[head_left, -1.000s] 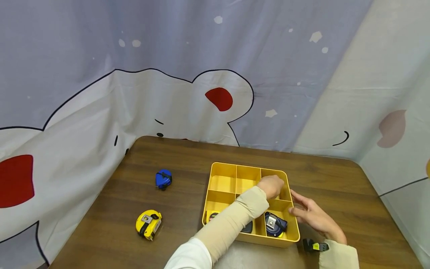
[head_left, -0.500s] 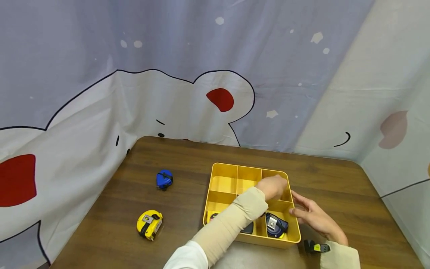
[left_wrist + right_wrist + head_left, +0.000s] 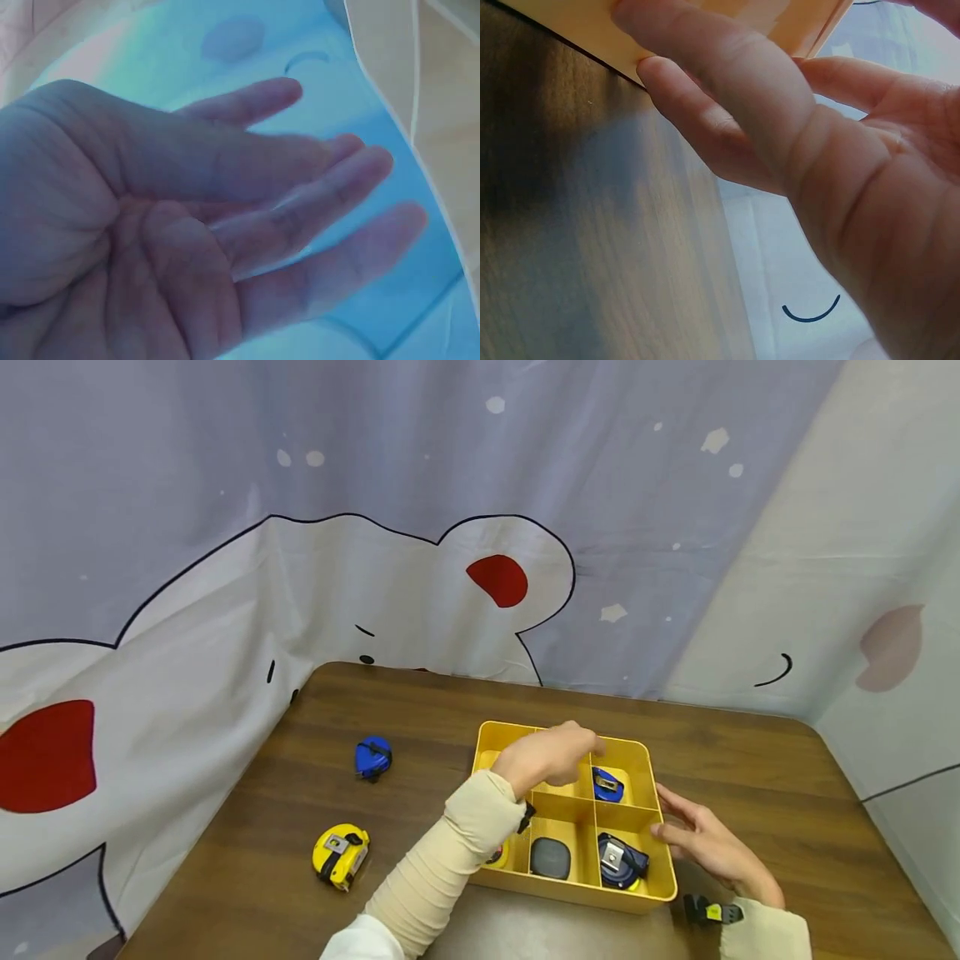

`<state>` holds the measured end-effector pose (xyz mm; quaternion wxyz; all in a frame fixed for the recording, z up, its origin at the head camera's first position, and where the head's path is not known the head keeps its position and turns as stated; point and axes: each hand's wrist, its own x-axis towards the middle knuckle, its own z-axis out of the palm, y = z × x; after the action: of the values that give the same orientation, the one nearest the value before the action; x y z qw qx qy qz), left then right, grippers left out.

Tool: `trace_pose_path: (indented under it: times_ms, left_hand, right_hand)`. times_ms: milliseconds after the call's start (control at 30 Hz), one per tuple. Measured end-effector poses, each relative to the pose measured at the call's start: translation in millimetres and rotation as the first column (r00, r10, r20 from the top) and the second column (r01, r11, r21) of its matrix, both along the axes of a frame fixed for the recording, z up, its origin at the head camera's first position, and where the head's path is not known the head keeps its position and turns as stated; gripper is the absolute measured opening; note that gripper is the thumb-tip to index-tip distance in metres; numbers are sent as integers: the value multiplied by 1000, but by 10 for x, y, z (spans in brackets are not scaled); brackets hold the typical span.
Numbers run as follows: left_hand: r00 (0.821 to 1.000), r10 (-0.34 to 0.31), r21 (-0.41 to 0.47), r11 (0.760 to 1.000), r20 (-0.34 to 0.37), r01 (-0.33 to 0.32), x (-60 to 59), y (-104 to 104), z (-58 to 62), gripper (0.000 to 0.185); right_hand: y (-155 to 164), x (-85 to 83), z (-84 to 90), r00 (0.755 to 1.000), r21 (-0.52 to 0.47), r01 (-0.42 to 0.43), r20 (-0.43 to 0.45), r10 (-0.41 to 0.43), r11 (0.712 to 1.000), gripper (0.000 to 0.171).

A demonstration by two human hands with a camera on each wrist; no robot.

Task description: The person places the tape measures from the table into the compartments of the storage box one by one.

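A yellow compartment box (image 3: 570, 893) stands on the table. Above its back middle part hovers my left hand (image 3: 551, 753), holding nothing; its fingers are extended in the left wrist view. A small blue tape measure (image 3: 607, 785) lies in the back right compartment. The front right one holds a dark blue tape measure (image 3: 621, 862) with a metal clip, the front middle one a dark grey rounded-square case (image 3: 550, 857). Part of a yellow and red item (image 3: 498, 856) shows at the front left beside my sleeve. My right hand (image 3: 708, 843) rests fingertips against the box's right wall.
On the wooden table (image 3: 420, 802), left of the box, lie a blue tape measure (image 3: 373, 757) and, nearer the front, a yellow tape measure (image 3: 341, 857). A printed curtain (image 3: 420, 585) hangs behind the table's back edge.
My left hand has risen from the back right compartment and moved left, leaving the blue tape measure visible there. My right hand stays against the box.
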<state>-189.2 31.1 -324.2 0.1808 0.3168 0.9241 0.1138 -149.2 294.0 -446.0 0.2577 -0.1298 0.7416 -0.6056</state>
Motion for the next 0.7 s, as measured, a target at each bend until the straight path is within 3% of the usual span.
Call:
trace_pose_path:
  times_ms: [133, 400, 567, 700]
  left_hand:
    - [996, 82, 37, 996, -19, -81, -5, -307, 29, 53]
    - [983, 183, 60, 982, -30, -181, -56, -858, -1, 50]
    - [964, 265, 66, 963, -34, -262, -136, -1242, -124, 43]
    - [947, 321, 42, 946, -14, -320, -160, -1486, -230, 48]
  right_hand:
    - [-18, 2, -1, 1000, 22, 21, -5, -21, 1000, 73]
    - [-42, 3, -9, 1000, 0, 5, -16, -5, 1000, 73]
    - [-62, 17, -6, 1000, -18, 5, 0, -5, 1000, 74]
    - [-46, 21, 5, 1000, -17, 11, 4, -11, 1000, 73]
